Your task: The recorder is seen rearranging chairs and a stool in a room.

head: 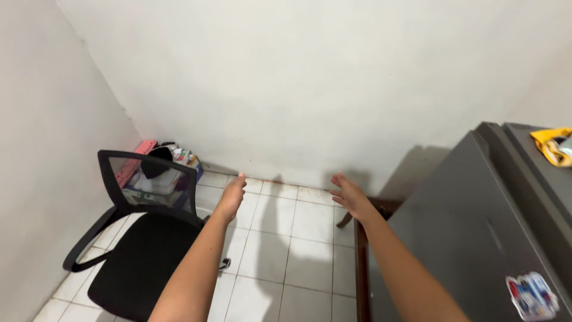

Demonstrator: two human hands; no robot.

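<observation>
At frame centre, left hand [231, 197] hovers spread beside black chair [140, 250] backrest lower left; right hand [351, 197] spread, farther.

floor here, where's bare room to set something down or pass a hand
Bare tiles run between the black chair and the dark wooden stand under the grey fridge, back to the wall. Both hands, left and right, are held empty over this patch. The left corner behind the chair is crowded with a box of clutter. A yellow item lies on the fridge top.
</observation>
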